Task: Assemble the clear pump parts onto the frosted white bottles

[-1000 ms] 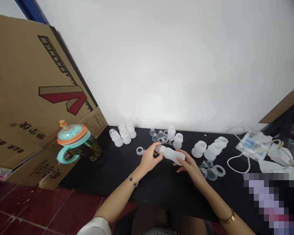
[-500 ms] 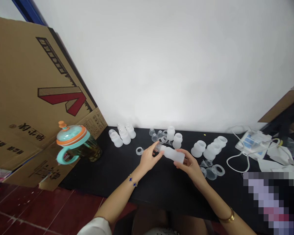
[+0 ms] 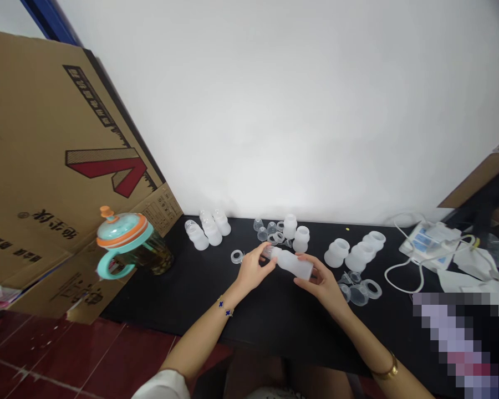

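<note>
A translucent white bottle [image 3: 293, 264] lies tilted between both hands above the black table. Its clear top end is gripped by my left hand [image 3: 255, 266], thumb and fingers closed round it. My right hand [image 3: 318, 275] holds the bottle's base end between thumb and fingers. Behind the hands stand two open white bottles [image 3: 301, 239], with small clear caps and rings [image 3: 262, 233] beside them. A loose clear ring [image 3: 237, 256] lies just left of my left hand. Several open bottles [image 3: 337, 252] and a group of clear parts [image 3: 359, 295] are right of my right hand.
Several capped bottles [image 3: 212, 231] stand at the back left. A teal and orange jug [image 3: 135, 244] is at the table's left end, beside a large cardboard box [image 3: 33, 144]. White cables [image 3: 419, 271] and a power strip [image 3: 428, 244] lie at the right. A white wall stands behind.
Both hands keep their hold on the bottle. Its base has dipped slightly, and the fingers of my right hand have shifted a little around it.
</note>
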`<state>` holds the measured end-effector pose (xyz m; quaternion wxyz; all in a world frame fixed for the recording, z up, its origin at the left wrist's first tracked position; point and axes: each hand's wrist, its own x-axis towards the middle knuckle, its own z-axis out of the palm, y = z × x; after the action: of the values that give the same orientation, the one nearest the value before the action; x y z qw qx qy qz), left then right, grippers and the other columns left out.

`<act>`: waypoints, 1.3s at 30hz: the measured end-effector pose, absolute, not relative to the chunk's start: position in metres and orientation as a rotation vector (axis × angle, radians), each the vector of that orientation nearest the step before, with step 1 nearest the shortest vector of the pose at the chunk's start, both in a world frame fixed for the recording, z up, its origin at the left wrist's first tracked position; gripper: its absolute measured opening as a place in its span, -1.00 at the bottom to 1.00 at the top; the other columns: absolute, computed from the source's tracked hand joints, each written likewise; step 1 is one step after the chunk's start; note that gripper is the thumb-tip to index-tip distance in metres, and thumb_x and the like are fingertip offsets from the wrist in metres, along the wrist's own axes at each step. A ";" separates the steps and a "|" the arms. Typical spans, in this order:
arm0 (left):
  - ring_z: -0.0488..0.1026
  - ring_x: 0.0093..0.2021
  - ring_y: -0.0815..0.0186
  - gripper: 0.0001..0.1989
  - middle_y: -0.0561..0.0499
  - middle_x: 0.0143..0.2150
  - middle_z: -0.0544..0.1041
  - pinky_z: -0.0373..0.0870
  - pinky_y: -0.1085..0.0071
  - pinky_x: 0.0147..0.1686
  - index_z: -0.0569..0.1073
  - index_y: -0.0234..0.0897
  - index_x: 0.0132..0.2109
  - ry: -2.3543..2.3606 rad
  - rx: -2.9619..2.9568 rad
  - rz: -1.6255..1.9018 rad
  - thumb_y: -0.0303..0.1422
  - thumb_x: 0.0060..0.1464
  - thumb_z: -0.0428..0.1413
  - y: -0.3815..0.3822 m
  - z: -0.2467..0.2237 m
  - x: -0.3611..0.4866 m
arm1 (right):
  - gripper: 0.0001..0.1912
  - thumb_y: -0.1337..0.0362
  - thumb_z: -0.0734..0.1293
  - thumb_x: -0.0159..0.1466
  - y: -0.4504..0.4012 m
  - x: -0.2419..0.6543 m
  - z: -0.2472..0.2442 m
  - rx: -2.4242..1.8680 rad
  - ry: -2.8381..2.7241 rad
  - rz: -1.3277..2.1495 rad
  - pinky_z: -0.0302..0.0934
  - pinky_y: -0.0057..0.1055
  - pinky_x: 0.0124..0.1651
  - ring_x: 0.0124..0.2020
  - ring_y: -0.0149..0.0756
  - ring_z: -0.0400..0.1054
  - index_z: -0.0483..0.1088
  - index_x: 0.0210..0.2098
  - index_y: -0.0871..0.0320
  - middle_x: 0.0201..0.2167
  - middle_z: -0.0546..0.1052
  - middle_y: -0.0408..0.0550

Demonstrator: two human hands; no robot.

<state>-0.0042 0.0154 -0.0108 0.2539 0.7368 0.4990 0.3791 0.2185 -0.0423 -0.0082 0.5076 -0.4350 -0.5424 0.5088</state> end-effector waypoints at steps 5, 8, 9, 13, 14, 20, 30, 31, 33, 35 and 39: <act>0.54 -0.23 0.24 -0.56 -0.04 0.03 0.58 0.51 0.27 -0.13 0.42 -0.19 0.14 1.371 2.034 1.042 -0.29 0.10 0.14 0.014 -0.008 -0.004 | -0.45 0.15 0.53 0.09 -0.042 0.217 -0.006 -1.066 -1.274 1.284 0.45 -0.32 -0.22 -0.04 -0.08 0.43 0.39 0.05 -0.01 0.11 0.45 -0.02; 0.54 -0.19 0.22 -0.55 -0.04 0.05 0.57 0.51 0.26 -0.12 0.40 -0.17 0.15 1.366 2.080 1.066 -0.30 0.10 0.14 0.012 -0.008 -0.004 | -0.39 0.03 0.49 0.13 -0.040 0.216 -0.006 -1.123 -1.166 1.363 0.47 -0.33 -0.36 -0.14 -0.10 0.47 0.33 0.12 0.01 0.02 0.47 0.01; 0.54 -0.17 0.22 -0.54 -0.04 0.07 0.56 0.51 0.26 -0.12 0.39 -0.17 0.17 1.355 2.095 1.084 -0.29 0.11 0.15 0.012 -0.008 -0.004 | -0.38 -0.01 0.46 0.15 -0.039 0.216 -0.006 -1.156 -1.117 1.394 0.47 -0.33 -0.39 -0.18 -0.12 0.50 0.31 0.13 0.01 -0.01 0.48 0.01; 0.53 -0.07 0.21 -0.48 -0.05 0.16 0.50 0.52 0.29 -0.11 0.32 -0.14 0.23 1.286 2.153 1.158 -0.29 0.12 0.15 0.010 -0.010 -0.004 | -0.38 -0.08 0.39 0.22 -0.038 0.215 -0.004 -1.244 -0.997 1.507 0.45 -0.38 -0.48 -0.36 -0.21 0.53 0.27 0.18 0.02 -0.17 0.51 -0.02; 0.52 -0.03 0.20 -0.46 -0.06 0.18 0.48 0.52 0.29 -0.11 0.30 -0.14 0.25 1.270 2.164 1.169 -0.30 0.13 0.14 0.010 -0.010 -0.004 | -0.38 -0.07 0.40 0.22 -0.038 0.215 -0.003 -1.236 -0.998 1.513 0.45 -0.39 -0.47 -0.37 -0.22 0.53 0.27 0.18 0.02 -0.17 0.51 -0.03; 0.47 0.08 0.17 -0.46 -0.06 0.23 0.44 0.54 0.29 -0.10 0.26 -0.13 0.28 1.272 2.139 1.149 -0.25 0.17 0.12 0.009 -0.008 -0.004 | -0.37 0.02 0.49 0.14 -0.041 0.216 -0.004 -1.163 -1.096 1.373 0.49 -0.37 -0.34 -0.11 -0.14 0.47 0.33 0.15 0.00 0.06 0.47 0.00; 0.54 -0.03 0.17 -0.57 0.00 0.08 0.56 0.50 0.24 -0.06 0.39 -0.12 0.14 1.377 2.123 1.064 -0.27 0.10 0.17 0.008 -0.003 -0.004 | -0.46 0.10 0.54 0.07 -0.041 0.219 -0.003 -1.157 -1.266 1.237 0.41 -0.19 -0.04 -0.02 -0.02 0.45 0.47 0.03 0.04 0.01 0.55 -0.01; 0.55 -0.05 0.17 -0.58 0.01 0.06 0.57 0.50 0.25 -0.06 0.41 -0.13 0.11 1.378 2.113 1.064 -0.29 0.08 0.17 0.009 -0.003 -0.004 | -0.46 0.11 0.54 0.07 -0.041 0.219 -0.003 -1.153 -1.268 1.240 0.40 -0.20 -0.04 -0.01 -0.02 0.45 0.47 0.03 0.04 0.03 0.55 -0.01; 0.55 -0.07 0.19 -0.58 0.01 0.03 0.59 0.50 0.26 -0.07 0.43 -0.14 0.09 1.368 2.090 1.080 -0.31 0.05 0.19 0.010 -0.003 -0.004 | -0.47 0.11 0.54 0.08 -0.041 0.219 -0.004 -1.142 -1.278 1.240 0.40 -0.21 -0.05 0.00 -0.02 0.44 0.47 0.03 0.03 0.06 0.53 0.00; 0.56 -0.08 0.19 -0.57 0.02 0.02 0.59 0.49 0.27 -0.05 0.43 -0.14 0.08 1.361 2.073 1.102 -0.33 0.02 0.20 0.010 -0.003 -0.004 | -0.47 0.10 0.54 0.08 -0.041 0.219 -0.004 -1.133 -1.295 1.232 0.40 -0.21 -0.05 0.02 -0.02 0.43 0.48 0.02 0.02 0.10 0.51 -0.01; 0.56 -0.08 0.19 -0.57 0.01 0.03 0.59 0.48 0.25 -0.02 0.44 -0.16 0.07 1.356 2.084 1.130 -0.34 0.00 0.20 0.011 -0.004 -0.005 | -0.47 0.10 0.54 0.07 -0.042 0.219 -0.005 -1.141 -1.316 1.233 0.40 -0.22 -0.05 0.03 -0.03 0.42 0.47 0.02 0.01 0.10 0.51 -0.02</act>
<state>-0.0047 0.0105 -0.0038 0.2039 0.7470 0.4860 0.4051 0.2191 -0.0420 -0.0048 0.4827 -0.4680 -0.5401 0.5062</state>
